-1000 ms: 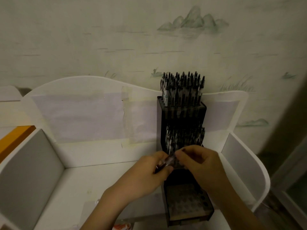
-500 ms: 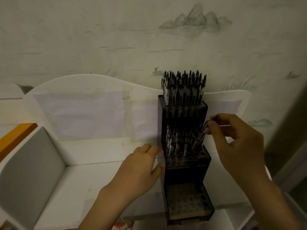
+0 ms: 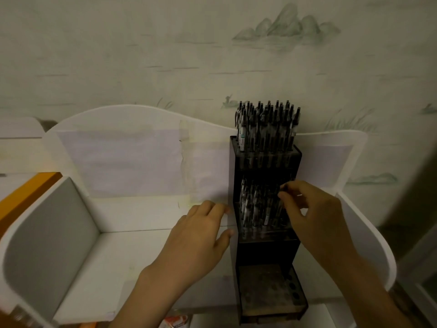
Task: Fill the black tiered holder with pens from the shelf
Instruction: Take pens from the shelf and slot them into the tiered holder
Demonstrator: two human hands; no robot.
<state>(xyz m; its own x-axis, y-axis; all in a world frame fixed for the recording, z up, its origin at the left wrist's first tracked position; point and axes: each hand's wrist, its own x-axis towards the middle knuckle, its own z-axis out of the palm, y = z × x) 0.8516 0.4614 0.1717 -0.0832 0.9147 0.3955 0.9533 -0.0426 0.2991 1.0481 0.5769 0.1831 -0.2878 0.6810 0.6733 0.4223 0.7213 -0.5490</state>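
Black tiered holder (image 3: 264,252) stands just right of my flat, open left hand (image 3: 201,235) steadying it, while my right hand (image 3: 312,214) pinches a pen (image 3: 282,189) into its middle tier.

A black tiered holder (image 3: 264,252) stands upright on a white shelf (image 3: 142,252) against the wall, its top step packed with upright pens (image 3: 267,126), its middle step partly filled with more pens (image 3: 255,207), and its lowest, front step showing only open holes.
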